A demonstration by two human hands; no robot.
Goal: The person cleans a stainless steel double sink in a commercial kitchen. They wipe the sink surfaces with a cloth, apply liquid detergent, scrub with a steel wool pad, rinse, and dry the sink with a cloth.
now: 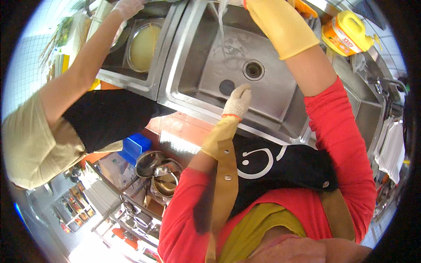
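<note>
Before me lies a stainless steel sink (pixel 273 95) with a round drain (pixel 253 69). My left hand (pixel 241 98), in a whitish knit glove over a yellow rubber cuff, hovers near the front wall of the basin; its fingers look curled, and whether they hold anything cannot be told. A dark round disc (pixel 227 87), probably a drain stopper, lies on the basin floor just beyond it. My right arm, in a yellow rubber glove, reaches to the far side of the sink, its hand cut off by the top edge. Water runs down at the back left of the basin.
At left a co-worker's gloved hand (pixel 128 8) is above an adjoining sink holding a round container (pixel 143 47) of yellowish liquid. A yellow detergent jug (pixel 347 34) stands at the back right. Metal pots (pixel 164 180) and a blue plastic bin (pixel 136 148) are behind, at lower left.
</note>
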